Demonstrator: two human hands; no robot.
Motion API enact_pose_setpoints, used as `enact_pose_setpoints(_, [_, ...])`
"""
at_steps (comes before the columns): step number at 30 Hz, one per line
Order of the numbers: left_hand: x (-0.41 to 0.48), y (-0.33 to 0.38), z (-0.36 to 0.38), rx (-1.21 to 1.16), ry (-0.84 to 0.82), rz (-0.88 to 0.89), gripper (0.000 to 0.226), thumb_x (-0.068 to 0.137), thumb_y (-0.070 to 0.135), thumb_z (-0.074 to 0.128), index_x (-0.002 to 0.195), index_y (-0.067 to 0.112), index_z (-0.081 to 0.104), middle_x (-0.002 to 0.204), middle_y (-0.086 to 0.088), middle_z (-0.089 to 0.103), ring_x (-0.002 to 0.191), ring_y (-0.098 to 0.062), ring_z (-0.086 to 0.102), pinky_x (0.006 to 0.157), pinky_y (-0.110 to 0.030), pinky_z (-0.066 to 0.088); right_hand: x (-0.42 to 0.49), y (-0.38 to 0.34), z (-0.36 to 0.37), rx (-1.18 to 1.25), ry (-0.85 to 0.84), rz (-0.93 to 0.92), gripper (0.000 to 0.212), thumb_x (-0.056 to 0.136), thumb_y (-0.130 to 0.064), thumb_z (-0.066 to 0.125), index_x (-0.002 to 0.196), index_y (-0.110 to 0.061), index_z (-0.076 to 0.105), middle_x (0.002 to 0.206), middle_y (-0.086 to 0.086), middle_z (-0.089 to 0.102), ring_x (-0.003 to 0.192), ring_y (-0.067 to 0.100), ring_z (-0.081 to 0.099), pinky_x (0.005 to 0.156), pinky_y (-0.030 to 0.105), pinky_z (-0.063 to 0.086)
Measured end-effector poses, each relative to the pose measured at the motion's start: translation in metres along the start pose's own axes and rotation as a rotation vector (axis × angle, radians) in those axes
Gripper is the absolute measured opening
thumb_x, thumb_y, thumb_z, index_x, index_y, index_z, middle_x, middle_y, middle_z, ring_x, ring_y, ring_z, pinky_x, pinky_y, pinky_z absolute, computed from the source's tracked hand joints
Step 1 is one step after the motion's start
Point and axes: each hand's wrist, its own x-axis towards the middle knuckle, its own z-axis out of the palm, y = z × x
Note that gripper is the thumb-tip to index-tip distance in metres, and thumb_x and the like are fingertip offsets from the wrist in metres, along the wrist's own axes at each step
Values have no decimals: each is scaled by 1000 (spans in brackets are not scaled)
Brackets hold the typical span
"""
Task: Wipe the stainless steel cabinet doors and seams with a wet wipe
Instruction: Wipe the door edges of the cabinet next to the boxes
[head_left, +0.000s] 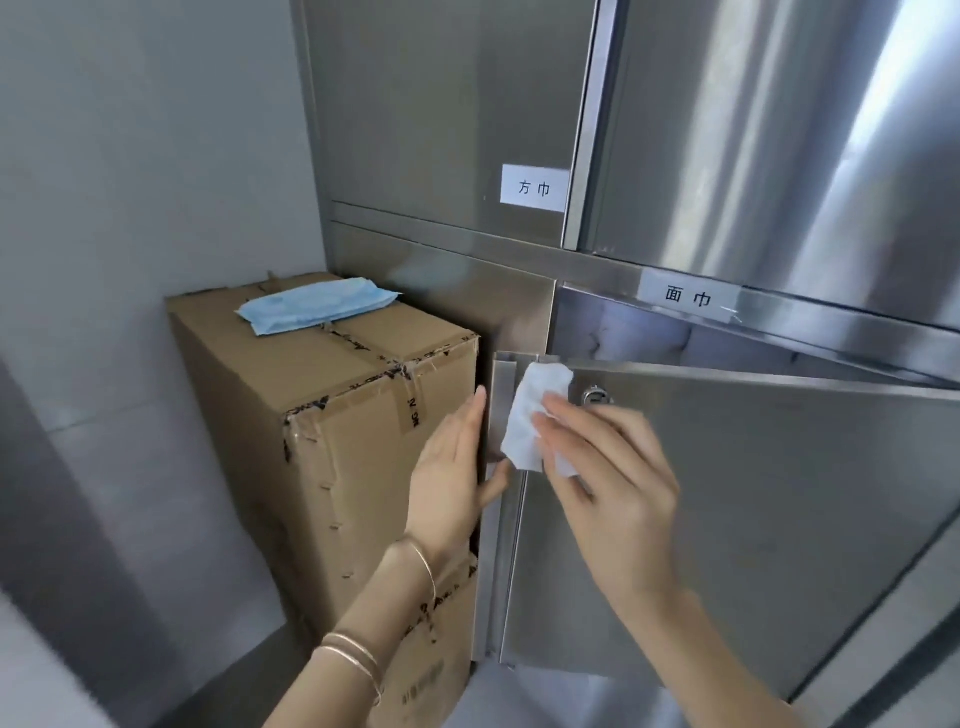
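Head view.
- Right grip: fingers lie over the wipe, thumb below it, so the lower end of the wipe is pinched between them. Blurred, so the exact finger bend is hard to read.
- Wipe: white, crumpled, most of it sticking out up and to the left of the fingertips. It lies against the top left corner of the door, over the folded seam along the door's free edge, just left of the lock.
- Left grip: fingers straight along the far side of the door's free edge, thumb across its front; the edge is held between them. Bangles on this wrist.
- Door: lower one, steel, swung open toward the camera. The compartment behind shows only as a dark strip above the door's top edge; contents cannot be told.
- Upper doors: closed. White label on the left one; a second label on the rail under the right one.
- Box: cardboard, taped closed, left of the cabinet and against it, standing on another box. Blue pack lies flat on its top.
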Motion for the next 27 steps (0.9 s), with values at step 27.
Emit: enact_pose_setpoints(27, [-91, -3, 65, -205, 524, 238, 38, 95, 44, 50, 70, 21, 31, 56, 7, 41, 53, -9, 43, 51, -16, 33, -37, -5, 19, -219, 210, -422, 20, 91, -14, 58, 105, -12, 72, 111, 3, 66, 102, 24, 54, 82, 28, 38])
